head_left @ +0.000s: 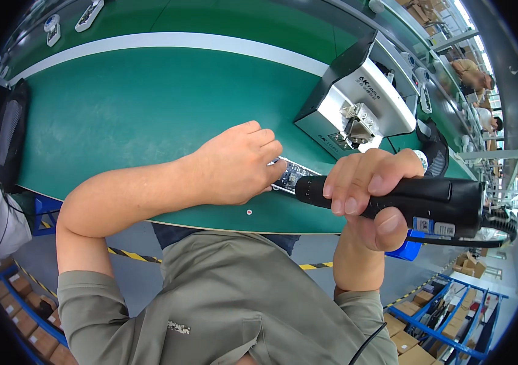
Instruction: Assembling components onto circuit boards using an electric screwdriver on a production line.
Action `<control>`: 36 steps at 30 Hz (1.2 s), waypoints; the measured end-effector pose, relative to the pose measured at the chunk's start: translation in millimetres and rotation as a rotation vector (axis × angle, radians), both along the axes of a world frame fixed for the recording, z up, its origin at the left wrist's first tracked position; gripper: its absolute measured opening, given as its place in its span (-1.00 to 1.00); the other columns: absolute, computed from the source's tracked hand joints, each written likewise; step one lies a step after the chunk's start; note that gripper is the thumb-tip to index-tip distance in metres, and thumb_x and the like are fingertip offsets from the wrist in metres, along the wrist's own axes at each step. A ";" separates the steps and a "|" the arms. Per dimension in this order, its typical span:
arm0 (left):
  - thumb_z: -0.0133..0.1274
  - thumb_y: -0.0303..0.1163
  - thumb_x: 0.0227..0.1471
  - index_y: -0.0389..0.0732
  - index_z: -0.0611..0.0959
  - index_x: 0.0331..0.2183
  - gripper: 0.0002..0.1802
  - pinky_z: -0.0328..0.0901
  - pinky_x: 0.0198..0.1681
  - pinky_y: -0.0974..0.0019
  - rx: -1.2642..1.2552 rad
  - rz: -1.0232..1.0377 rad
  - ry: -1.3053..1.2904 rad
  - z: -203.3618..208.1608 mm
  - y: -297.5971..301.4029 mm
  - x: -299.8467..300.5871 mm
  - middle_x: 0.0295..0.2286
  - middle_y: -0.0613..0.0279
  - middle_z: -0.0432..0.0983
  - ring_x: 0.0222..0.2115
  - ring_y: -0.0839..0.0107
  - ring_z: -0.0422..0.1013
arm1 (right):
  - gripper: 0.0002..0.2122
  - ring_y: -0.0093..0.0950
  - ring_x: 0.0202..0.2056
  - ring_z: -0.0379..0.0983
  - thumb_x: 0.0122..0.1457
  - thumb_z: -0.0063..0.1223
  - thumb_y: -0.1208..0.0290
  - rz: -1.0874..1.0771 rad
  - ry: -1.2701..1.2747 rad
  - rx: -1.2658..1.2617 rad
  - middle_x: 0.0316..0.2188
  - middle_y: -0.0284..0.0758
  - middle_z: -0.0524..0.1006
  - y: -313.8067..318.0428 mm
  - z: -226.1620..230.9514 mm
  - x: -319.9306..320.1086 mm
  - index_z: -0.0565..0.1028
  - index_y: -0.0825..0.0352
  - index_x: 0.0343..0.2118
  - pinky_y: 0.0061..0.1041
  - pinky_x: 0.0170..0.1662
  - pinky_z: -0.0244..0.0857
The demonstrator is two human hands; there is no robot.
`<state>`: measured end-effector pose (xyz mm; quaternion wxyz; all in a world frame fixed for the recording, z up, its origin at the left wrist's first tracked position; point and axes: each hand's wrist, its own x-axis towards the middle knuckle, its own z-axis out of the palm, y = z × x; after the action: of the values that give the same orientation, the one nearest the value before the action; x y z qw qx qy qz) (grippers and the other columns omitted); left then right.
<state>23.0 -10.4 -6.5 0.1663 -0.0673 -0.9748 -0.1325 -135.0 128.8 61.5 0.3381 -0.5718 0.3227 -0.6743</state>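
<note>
My right hand (368, 188) is wrapped round a black electric screwdriver (435, 201), held nearly level with its nose pointing left. Under that nose lies a populated circuit board (294, 174) in a narrow light-coloured housing. My left hand (234, 163) pinches the left end of this housing, close to the table's near edge. The screwdriver's tip is hidden behind its own nose, so I cannot tell whether it touches the board. A tiny round white piece with a dark centre (249, 212) lies near my left wrist.
A silver and black screw feeder (365, 91) stands beyond my right hand on the green table (119, 109). Black mesh-backed chairs or bags (13, 134) flank the table's ends. White devices (90, 15) lie on the far belt. Several people are farther right; blue racks hold cartons behind me.
</note>
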 end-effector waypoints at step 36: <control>0.18 -0.24 -0.17 -0.14 0.58 -0.27 -0.65 0.21 -0.20 0.26 -0.062 0.052 0.004 1.8 0.4 0.9 -0.34 0.21 0.37 -0.33 0.28 0.30 | -0.72 -0.45 -0.57 0.44 0.06 0.12 0.43 -0.029 -0.152 -0.128 -0.60 -0.29 0.46 5.8 5.5 -16.1 0.36 0.41 -0.20 -0.47 -0.41 0.40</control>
<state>23.9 -10.0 -4.6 0.1697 -0.0474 -0.9795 -0.0978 -151.1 134.5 67.0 0.3150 -0.5345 0.2605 -0.7397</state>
